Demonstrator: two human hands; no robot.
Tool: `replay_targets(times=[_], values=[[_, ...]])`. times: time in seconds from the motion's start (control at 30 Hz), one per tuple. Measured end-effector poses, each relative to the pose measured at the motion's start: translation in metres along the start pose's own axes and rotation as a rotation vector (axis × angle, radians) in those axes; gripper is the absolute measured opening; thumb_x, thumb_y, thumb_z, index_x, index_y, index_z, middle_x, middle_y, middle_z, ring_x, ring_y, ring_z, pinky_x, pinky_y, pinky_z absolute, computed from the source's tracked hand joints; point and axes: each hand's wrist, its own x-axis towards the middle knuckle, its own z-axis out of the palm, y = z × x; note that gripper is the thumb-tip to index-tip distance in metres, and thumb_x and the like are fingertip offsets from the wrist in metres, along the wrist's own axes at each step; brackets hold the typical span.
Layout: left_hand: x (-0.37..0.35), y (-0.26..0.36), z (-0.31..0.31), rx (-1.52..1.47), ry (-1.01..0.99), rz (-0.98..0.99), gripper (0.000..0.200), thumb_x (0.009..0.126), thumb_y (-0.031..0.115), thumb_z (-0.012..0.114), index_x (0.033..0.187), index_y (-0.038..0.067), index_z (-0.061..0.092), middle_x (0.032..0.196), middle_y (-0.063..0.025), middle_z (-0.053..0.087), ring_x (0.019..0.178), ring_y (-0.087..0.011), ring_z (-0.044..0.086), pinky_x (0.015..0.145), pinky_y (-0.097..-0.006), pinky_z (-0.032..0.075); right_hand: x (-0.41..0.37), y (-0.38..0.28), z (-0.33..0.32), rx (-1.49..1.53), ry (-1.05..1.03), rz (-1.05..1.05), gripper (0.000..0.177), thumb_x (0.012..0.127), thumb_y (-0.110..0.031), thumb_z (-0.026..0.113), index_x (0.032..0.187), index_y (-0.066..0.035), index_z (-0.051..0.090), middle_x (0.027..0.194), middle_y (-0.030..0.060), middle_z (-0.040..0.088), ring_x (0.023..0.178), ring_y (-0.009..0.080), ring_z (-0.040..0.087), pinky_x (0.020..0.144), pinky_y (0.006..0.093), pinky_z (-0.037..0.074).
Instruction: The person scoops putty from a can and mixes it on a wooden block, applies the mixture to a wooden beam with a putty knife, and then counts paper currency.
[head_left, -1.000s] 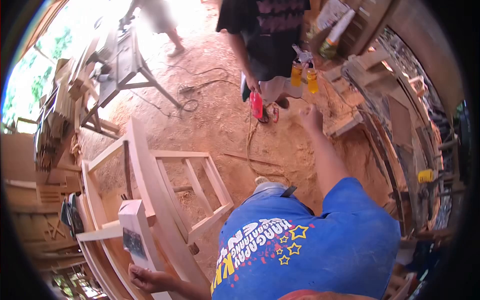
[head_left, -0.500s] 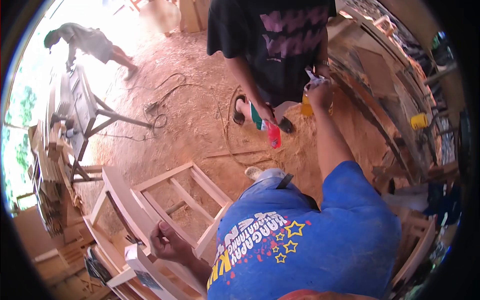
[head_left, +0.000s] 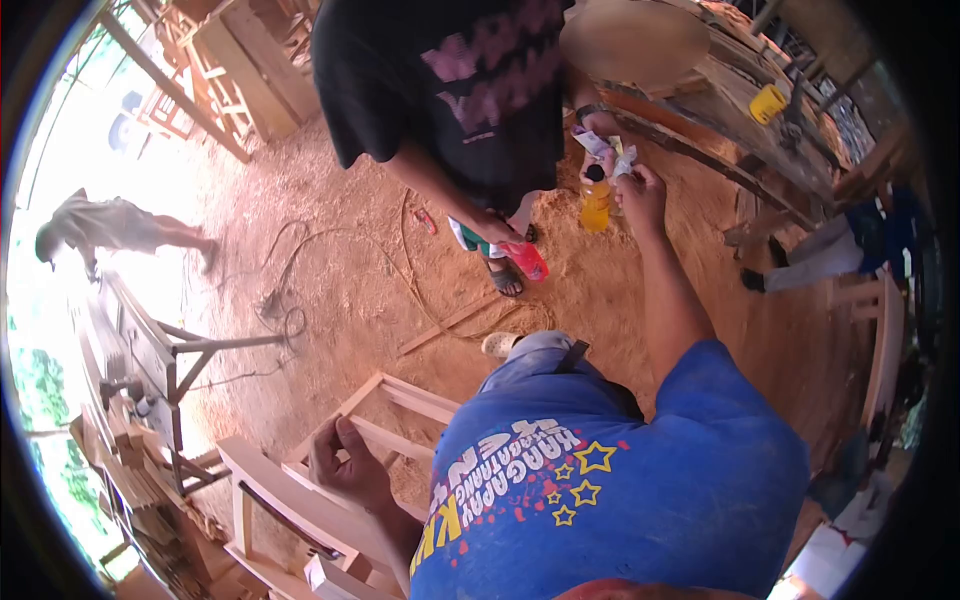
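Note:
My right hand (head_left: 642,194) reaches forward with its fingers pinched on a crumpled whitish piece of paper or plastic (head_left: 625,160). Just left of it is a bottle of orange drink (head_left: 595,208) with a dark cap. The other person's hand (head_left: 602,124) is close above the cap, with purple-and-white paper (head_left: 592,146), perhaps banknotes. Who grips the bottle is partly hidden. That person's other hand (head_left: 496,228) holds a red packet or bottle (head_left: 527,260). My left hand (head_left: 345,462) is loosely curled and holds nothing, above a pale wooden frame (head_left: 400,405).
A person in a black shirt (head_left: 450,110) stands facing me. Another person (head_left: 120,225) bends over a workbench (head_left: 140,330) at left. A cable (head_left: 400,250) runs across the sawdust-covered ground. At upper right are stacked timber (head_left: 720,120) and a yellow container (head_left: 768,104).
The view has turned rightward, so surroundings appear farther left. The other person's hand with paper now shows beside my right hand. The orange bottle's cap shows. My left hand stays near the wooden frame.

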Motion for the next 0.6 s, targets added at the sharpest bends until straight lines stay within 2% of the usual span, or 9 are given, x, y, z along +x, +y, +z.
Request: replay_targets(times=[0.03, 0.1, 0.17, 0.2, 0.33, 0.4, 0.5, 0.57, 0.6], values=[[-0.001, -0.002, 0.005, -0.005, -0.029, 0.023, 0.013, 0.096, 0.012, 0.075, 0.095, -0.001, 0.075, 0.080, -0.0073, 0.072, 0.070, -0.0138, 0.064, 0.066, -0.0284, 0.051, -0.005, -0.001, -0.007, 0.006, -0.009, 0.016, 0.008, 0.095, -0.010, 0.066, 0.096, -0.002, 0.069, 0.074, -0.0023, 0.062, 0.063, 0.0055, 0.055, 0.054, 0.0256, 0.045], [-0.003, -0.001, 0.011, -0.013, -0.071, 0.066, 0.012, 0.096, 0.012, 0.075, 0.095, -0.001, 0.075, 0.080, -0.0072, 0.072, 0.069, -0.0138, 0.064, 0.065, -0.0291, 0.051, -0.016, -0.002, -0.025, -0.138, -0.021, -0.231, 0.027, 0.095, -0.028, 0.075, 0.087, -0.004, 0.067, 0.069, -0.0043, 0.056, 0.059, 0.0042, 0.050, 0.051, 0.0264, 0.037], [-0.008, -0.004, 0.014, 0.012, -0.146, 0.028, 0.010, 0.095, 0.010, 0.075, 0.093, 0.000, 0.075, 0.076, -0.0076, 0.070, 0.067, -0.0156, 0.064, 0.064, -0.0300, 0.051, -0.025, -0.022, -0.025, -0.133, -0.009, -0.288, 0.043, 0.093, -0.044, 0.080, 0.080, -0.005, 0.066, 0.064, -0.0065, 0.051, 0.057, 0.0031, 0.046, 0.049, 0.0270, 0.032], [-0.007, 0.001, 0.012, -0.014, -0.179, 0.070, 0.010, 0.094, 0.009, 0.075, 0.092, 0.000, 0.075, 0.076, -0.0076, 0.070, 0.066, -0.0160, 0.065, 0.063, -0.0304, 0.052, -0.036, -0.042, -0.022, -0.063, 0.003, -0.218, 0.048, 0.092, -0.049, 0.081, 0.078, -0.006, 0.065, 0.063, -0.0077, 0.049, 0.056, 0.0028, 0.044, 0.048, 0.0272, 0.030], [-0.016, 0.011, 0.012, -0.106, -0.264, 0.040, 0.010, 0.093, 0.009, 0.076, 0.092, 0.000, 0.075, 0.076, -0.0083, 0.070, 0.065, -0.0165, 0.069, 0.062, -0.0296, 0.053, -0.047, -0.044, -0.042, 0.135, -0.087, 0.007, 0.018, 0.090, -0.021, 0.070, 0.079, -0.007, 0.067, 0.061, -0.0071, 0.048, 0.050, 0.0022, 0.038, 0.045, 0.0252, 0.025], [-0.025, 0.014, 0.014, -0.159, -0.275, -0.018, 0.010, 0.092, 0.010, 0.076, 0.093, 0.000, 0.076, 0.076, -0.0092, 0.071, 0.066, -0.0163, 0.069, 0.062, -0.0293, 0.053, -0.063, -0.068, -0.047, 0.226, -0.155, 0.055, 0.009, 0.082, -0.011, 0.060, 0.082, -0.007, 0.067, 0.063, -0.0047, 0.053, 0.047, 0.0020, 0.039, 0.043, 0.0224, 0.025], [-0.042, 0.005, 0.019, -0.196, -0.341, -0.084, 0.013, 0.092, 0.013, 0.077, 0.094, 0.000, 0.076, 0.077, -0.0110, 0.073, 0.069, -0.0160, 0.071, 0.065, -0.0300, 0.055, -0.070, -0.055, -0.061, 0.338, -0.230, 0.077, 0.010, 0.080, -0.010, 0.058, 0.084, -0.005, 0.066, 0.067, -0.0023, 0.058, 0.046, 0.0025, 0.039, 0.041, 0.0207, 0.027], [-0.049, 0.002, 0.021, -0.181, -0.405, -0.052, 0.015, 0.093, 0.014, 0.077, 0.096, -0.001, 0.077, 0.079, -0.0115, 0.074, 0.071, -0.0159, 0.072, 0.066, -0.0300, 0.055, -0.100, -0.104, -0.053, 0.367, -0.216, 0.166, 0.002, 0.077, -0.009, 0.056, 0.078, -0.008, 0.057, 0.066, -0.0033, 0.054, 0.045, 0.0033, 0.038, 0.039, 0.0209, 0.030], [-0.051, 0.001, 0.025, -0.198, -0.417, -0.055, 0.016, 0.093, 0.014, 0.077, 0.096, -0.001, 0.077, 0.078, -0.0097, 0.073, 0.070, -0.0139, 0.070, 0.065, -0.0289, 0.054, -0.098, -0.098, -0.059, 0.412, -0.257, 0.159, 0.001, 0.077, -0.009, 0.056, 0.077, -0.009, 0.056, 0.065, -0.0036, 0.052, 0.045, 0.0037, 0.038, 0.039, 0.0210, 0.030]])
